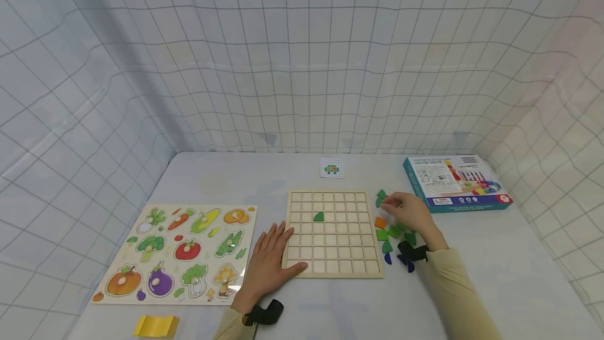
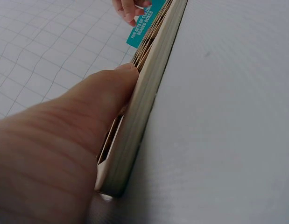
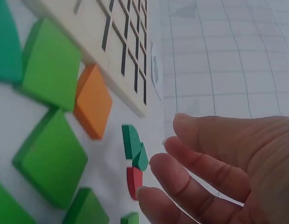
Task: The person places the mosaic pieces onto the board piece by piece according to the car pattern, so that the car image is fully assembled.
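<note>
A wooden grid board (image 1: 333, 276) lies on the table with one green quarter-round piece (image 1: 319, 216) in a cell. My left hand (image 1: 271, 260) rests along the board's left edge, fingers extended and thumb over the lower left corner. To the right of the board, my right hand (image 1: 409, 213) hovers over loose pieces. In the right wrist view its fingers are loosely bent with nothing visible between them. Near the fingertips lie a red piece (image 3: 134, 183) and green pieces (image 3: 130, 142). An orange square (image 3: 93, 102) and light green squares (image 3: 53, 65) lie closer.
At the left lies a vegetable puzzle board (image 1: 212, 253), with a yellow block (image 1: 157, 326) in front. A small picture card (image 1: 332, 168) is behind the grid board. A teal-edged box (image 1: 457, 182) stands at the back right. Dark blue pieces (image 1: 388, 258) lie near the right wrist.
</note>
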Demonstrator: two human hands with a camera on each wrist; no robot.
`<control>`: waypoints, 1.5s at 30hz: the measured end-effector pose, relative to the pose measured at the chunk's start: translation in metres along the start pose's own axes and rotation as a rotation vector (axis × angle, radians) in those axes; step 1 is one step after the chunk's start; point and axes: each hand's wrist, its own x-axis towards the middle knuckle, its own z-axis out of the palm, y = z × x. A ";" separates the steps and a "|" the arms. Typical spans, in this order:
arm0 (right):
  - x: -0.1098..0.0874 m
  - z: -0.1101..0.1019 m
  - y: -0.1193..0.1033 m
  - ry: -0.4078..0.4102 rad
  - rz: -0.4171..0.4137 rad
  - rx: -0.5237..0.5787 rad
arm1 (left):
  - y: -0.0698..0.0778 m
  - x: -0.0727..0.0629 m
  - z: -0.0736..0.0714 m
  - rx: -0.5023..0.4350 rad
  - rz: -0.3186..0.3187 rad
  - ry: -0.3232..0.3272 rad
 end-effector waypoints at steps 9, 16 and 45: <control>-0.019 -0.015 0.020 -0.055 0.102 -0.029 | 0.002 0.000 -0.002 0.000 -0.008 -0.006; -0.029 -0.020 0.024 -0.094 0.140 -0.053 | 0.002 0.000 -0.002 -0.005 -0.006 -0.008; -0.026 -0.009 0.022 -0.103 0.145 -0.099 | 0.001 -0.001 -0.001 -0.005 -0.018 -0.018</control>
